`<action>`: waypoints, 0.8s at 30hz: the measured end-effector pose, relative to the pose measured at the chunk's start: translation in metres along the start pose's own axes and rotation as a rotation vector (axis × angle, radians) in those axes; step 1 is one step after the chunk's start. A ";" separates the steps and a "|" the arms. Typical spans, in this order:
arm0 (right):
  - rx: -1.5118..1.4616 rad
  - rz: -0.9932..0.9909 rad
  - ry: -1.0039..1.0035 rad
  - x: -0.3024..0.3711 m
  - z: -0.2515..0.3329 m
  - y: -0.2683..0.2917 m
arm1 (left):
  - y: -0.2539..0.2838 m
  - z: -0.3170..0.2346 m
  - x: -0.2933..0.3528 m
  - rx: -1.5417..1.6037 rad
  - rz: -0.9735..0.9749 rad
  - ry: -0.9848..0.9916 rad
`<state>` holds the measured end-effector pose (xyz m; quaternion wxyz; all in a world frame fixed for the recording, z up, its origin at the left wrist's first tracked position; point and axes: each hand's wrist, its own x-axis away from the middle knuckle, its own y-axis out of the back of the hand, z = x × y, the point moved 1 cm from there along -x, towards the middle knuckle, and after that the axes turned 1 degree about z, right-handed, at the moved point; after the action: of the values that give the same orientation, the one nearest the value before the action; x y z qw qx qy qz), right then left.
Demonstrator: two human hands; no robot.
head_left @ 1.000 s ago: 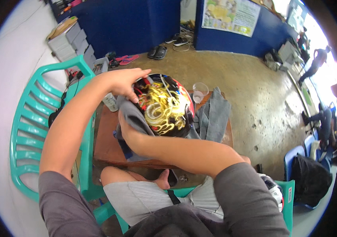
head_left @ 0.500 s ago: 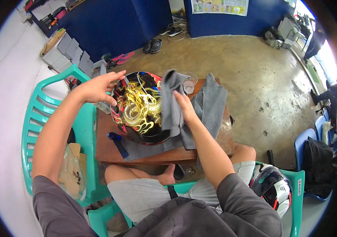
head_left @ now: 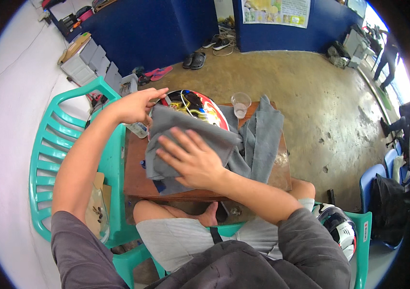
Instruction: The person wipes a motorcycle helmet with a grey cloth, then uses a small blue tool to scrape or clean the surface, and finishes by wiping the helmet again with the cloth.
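A glossy helmet (head_left: 204, 107) with gold, red and black artwork lies on the small wooden table in front of me. A grey cloth (head_left: 185, 123) covers its near part, hiding most of the gold design. My right hand (head_left: 190, 159) lies flat on this cloth, fingers spread, pressing it over the helmet. At the helmet's left edge is my left hand (head_left: 136, 106), its fingers stretched out and its thumb lower, against the side. Another grey cloth (head_left: 265, 132) is draped over the table's right part. A dark blue object (head_left: 159, 185) peeks out under the near cloth.
A clear plastic cup (head_left: 240, 107) stands beyond the cloths on the wooden table (head_left: 140, 185). Left of the table is a green plastic chair (head_left: 118, 192). A second helmet (head_left: 336, 224), white and black, sits by my right thigh. Blue chairs (head_left: 371, 180) stand further right.
My right hand has moved left with the cloth, spreading it over the helmet's near part and flattening its palm on it. The left hand stays at the helmet's left edge.
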<state>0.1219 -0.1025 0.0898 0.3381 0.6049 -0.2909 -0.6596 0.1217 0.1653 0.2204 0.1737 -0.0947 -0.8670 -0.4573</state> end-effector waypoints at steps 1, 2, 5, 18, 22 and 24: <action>0.203 0.109 0.111 -0.017 0.009 -0.014 | 0.000 0.001 -0.001 0.013 -0.006 -0.027; 0.408 0.192 0.198 -0.038 0.018 -0.032 | 0.001 0.000 -0.003 0.018 -0.007 -0.059; 0.681 0.654 0.442 -0.104 0.035 -0.084 | 0.003 -0.002 -0.010 -0.019 0.007 -0.056; -0.033 -0.207 -0.562 0.028 -0.019 0.009 | 0.005 0.001 -0.010 0.115 0.018 0.019; -0.939 -0.425 -0.864 0.023 -0.113 -0.014 | 0.007 -0.007 -0.011 0.028 0.012 0.006; -1.249 -0.466 -0.956 0.043 -0.126 -0.035 | 0.005 -0.009 -0.009 0.082 0.015 0.024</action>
<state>0.2421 -0.1124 0.0243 0.3062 0.0035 0.1504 -0.9400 0.1338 0.1612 0.2256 0.1913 -0.0883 -0.8821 -0.4214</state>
